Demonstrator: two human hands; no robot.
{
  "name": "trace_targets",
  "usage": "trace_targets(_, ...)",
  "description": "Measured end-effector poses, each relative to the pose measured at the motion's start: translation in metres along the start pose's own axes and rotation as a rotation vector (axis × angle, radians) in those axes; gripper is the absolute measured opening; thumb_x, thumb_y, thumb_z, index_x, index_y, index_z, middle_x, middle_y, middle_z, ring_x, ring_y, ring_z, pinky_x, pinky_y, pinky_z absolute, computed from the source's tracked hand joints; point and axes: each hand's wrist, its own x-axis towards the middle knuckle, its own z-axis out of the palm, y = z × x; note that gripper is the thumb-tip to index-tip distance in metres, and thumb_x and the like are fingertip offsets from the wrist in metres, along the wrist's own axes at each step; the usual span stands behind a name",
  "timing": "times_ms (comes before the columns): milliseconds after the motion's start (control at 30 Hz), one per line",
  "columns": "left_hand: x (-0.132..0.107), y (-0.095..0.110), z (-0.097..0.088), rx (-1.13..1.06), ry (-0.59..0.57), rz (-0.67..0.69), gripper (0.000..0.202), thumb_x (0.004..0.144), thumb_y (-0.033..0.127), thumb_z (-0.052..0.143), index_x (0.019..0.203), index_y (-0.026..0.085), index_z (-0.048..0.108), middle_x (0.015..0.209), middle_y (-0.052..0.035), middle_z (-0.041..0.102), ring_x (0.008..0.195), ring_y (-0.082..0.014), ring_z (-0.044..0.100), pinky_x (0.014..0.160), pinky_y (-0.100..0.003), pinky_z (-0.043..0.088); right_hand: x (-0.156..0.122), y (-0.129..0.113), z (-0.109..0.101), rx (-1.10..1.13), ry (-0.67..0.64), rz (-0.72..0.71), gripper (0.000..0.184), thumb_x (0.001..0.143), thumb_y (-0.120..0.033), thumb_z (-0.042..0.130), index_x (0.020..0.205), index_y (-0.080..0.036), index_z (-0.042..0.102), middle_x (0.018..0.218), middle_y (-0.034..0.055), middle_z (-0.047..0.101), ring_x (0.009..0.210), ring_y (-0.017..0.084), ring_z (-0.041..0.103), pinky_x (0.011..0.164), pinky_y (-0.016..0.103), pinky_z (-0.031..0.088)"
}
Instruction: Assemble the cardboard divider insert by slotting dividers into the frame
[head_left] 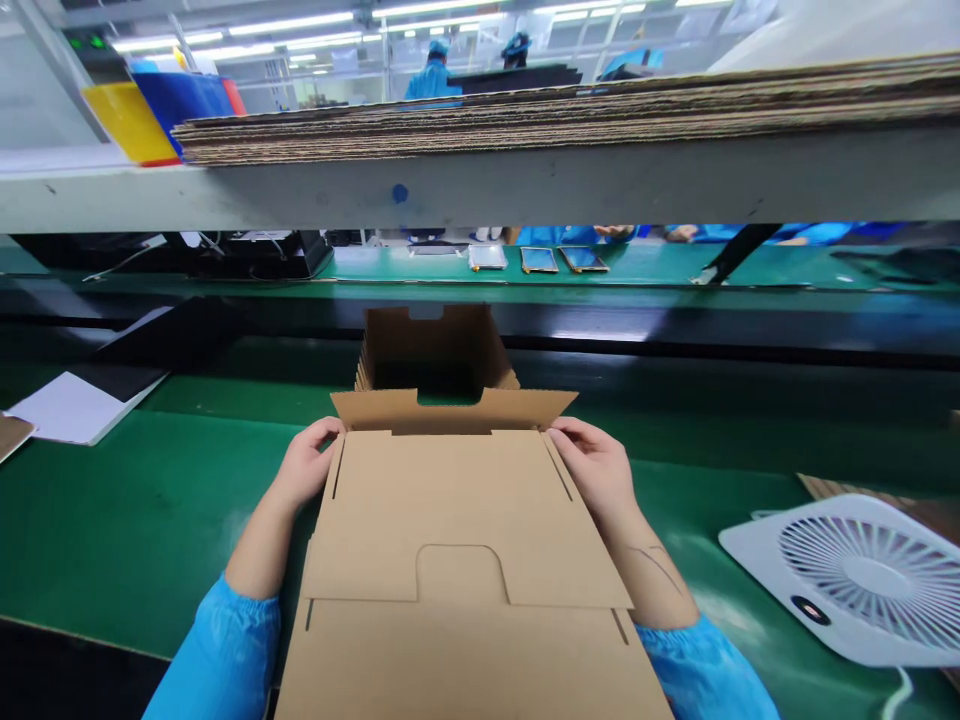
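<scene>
Squarely apart, the left hand [306, 465] and right hand [598, 468] each pinch a far corner of the flat-topped brown cardboard [461, 510], beside its raised flap [517, 408], mid-table and reaching toward the near edge of the green table [150, 530]. Just beyond, toward the far edge, stands an open brown box [431, 340], while a white fan [874, 578] lies well over on the right side.
</scene>
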Motion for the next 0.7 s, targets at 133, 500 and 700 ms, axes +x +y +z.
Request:
trace_targets(133,-0.001,-0.004,-0.002,-0.044,-0.015,-0.017,0.032,0.091,0.050,0.079,0.087,0.019,0.071,0.089,-0.0058,0.075,0.082,-0.0202,0.069,0.077,-0.029,0.055,-0.005,-0.003,0.007,-0.021,0.072,-0.054,0.046,0.073,-0.063,0.093,0.085,-0.021,0.081,0.091,0.0101,0.080,0.083,0.026,0.075,0.079,0.040,0.064)
trace_targets(500,0.003,-0.008,-0.011,0.162,-0.192,0.064,0.025,0.097,0.045,0.074,0.100,0.021,0.081,0.112,-0.0112,0.079,0.106,-0.0280,0.074,0.095,-0.037,0.060,0.003,0.002,-0.004,-0.133,-0.186,-0.037,0.057,0.073,-0.074,0.091,0.082,-0.019,0.077,0.086,0.0094,0.077,0.077,0.023,0.069,0.068,0.033,0.058)
trace_targets(700,0.003,-0.002,-0.006,0.072,-0.089,0.057,0.029,0.093,0.048,0.078,0.095,0.019,0.080,0.105,-0.0096,0.076,0.096,-0.0247,0.072,0.088,-0.034,0.059,0.001,0.000,-0.001,-0.148,-0.182,-0.052,0.052,0.078,-0.071,0.087,0.077,-0.020,0.074,0.080,0.0074,0.073,0.071,0.022,0.066,0.063,0.034,0.055)
